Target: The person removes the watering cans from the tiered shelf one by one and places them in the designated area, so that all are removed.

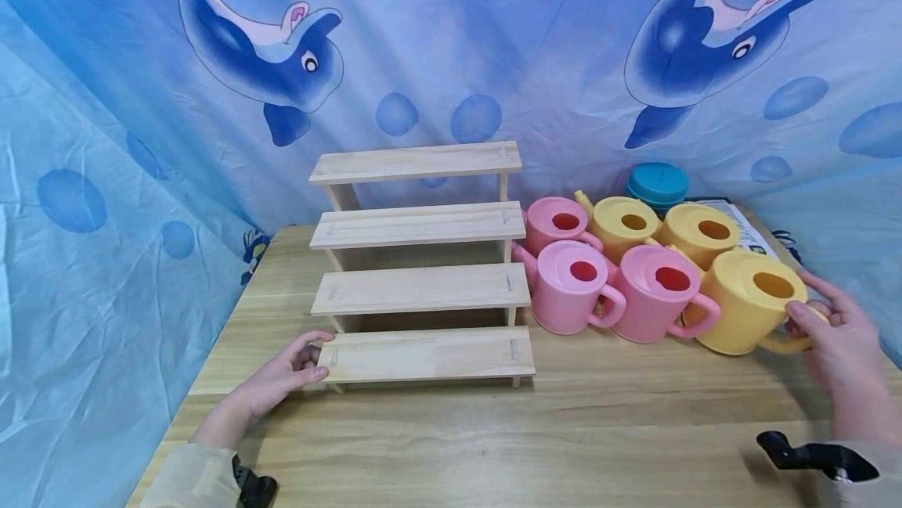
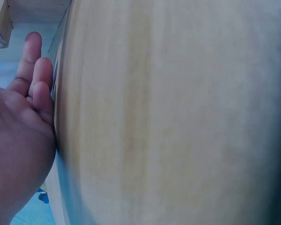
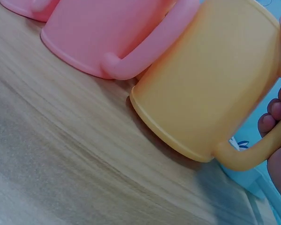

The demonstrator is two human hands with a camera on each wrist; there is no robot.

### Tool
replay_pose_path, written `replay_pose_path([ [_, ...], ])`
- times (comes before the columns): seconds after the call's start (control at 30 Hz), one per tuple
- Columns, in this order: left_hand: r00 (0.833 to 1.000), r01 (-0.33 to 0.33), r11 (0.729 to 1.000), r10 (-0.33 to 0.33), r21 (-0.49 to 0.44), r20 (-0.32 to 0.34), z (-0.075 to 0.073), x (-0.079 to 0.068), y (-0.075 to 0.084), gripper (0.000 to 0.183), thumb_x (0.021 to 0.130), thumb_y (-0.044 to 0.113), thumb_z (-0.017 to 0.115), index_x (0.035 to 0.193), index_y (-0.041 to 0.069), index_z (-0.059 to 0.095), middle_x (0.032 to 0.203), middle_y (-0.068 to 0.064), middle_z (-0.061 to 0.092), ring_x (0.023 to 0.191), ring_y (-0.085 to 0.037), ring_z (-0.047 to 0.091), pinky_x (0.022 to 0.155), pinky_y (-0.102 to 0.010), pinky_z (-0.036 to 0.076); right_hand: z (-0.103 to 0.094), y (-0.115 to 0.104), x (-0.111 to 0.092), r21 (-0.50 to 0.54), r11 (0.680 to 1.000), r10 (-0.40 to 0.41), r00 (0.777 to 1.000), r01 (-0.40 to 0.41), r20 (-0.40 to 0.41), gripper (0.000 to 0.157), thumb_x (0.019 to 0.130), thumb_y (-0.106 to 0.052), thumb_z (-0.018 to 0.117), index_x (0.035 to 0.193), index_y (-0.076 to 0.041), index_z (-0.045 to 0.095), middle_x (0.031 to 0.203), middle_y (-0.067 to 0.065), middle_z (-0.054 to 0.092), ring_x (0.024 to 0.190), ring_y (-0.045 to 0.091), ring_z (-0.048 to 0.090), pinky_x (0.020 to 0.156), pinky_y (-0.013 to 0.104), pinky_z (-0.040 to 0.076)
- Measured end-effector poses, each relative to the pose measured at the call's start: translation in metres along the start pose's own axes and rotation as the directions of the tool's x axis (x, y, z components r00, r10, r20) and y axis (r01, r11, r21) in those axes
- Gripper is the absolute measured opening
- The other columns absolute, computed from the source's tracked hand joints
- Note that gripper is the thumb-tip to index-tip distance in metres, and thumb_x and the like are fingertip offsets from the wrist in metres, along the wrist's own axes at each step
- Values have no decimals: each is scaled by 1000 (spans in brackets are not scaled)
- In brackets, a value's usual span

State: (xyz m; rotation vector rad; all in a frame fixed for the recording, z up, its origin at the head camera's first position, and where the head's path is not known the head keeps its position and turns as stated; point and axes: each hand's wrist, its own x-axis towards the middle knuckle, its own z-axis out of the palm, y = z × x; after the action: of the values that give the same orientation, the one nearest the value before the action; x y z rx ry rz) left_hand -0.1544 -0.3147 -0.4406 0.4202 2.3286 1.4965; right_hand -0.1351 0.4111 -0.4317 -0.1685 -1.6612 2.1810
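My right hand (image 1: 842,336) grips the handle of a yellow watering can (image 1: 736,312) at the front right of the group. In the right wrist view its fingers (image 3: 267,115) curl round that handle, and the can's base is close to the tabletop. On the other side, my left hand (image 1: 278,375) pinches the left end of the lowest board of a four-step wooden shelf (image 1: 430,355), thumb at the front corner. The left wrist view shows the palm (image 2: 18,131) beside the table surface, its little finger side lowest.
Three pink watering cans (image 1: 571,289) stand right of the shelf, two more yellow cans (image 1: 698,234) behind. A teal round container (image 1: 658,183) and a printed sheet (image 1: 747,226) lie at the back right. A blue dolphin curtain (image 1: 451,38) hangs behind the wooden table (image 1: 437,445).
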Motion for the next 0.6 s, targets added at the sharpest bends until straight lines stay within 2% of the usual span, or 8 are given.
replay_pose_path([
  [0.13,1000,8,1000,-8,3,-1,0,0,0,50,94,9,54,137,2,30,106,-19,51,91,-19,54,75,-28,45,-2,3,1,-16,1000,14,1000,-14,-4,57,87,-4,63,139,-19,44,76,-3,60,66,9,48,63,11,45],
  [0.6,1000,13,1000,-13,3,0,0,-1,1,50,94,9,54,137,2,30,104,-17,51,89,-18,52,74,-28,44,-6,11,0,36,999,-4,1000,4,8,63,87,-1,62,143,-20,39,80,-3,64,64,9,51,61,13,46],
])
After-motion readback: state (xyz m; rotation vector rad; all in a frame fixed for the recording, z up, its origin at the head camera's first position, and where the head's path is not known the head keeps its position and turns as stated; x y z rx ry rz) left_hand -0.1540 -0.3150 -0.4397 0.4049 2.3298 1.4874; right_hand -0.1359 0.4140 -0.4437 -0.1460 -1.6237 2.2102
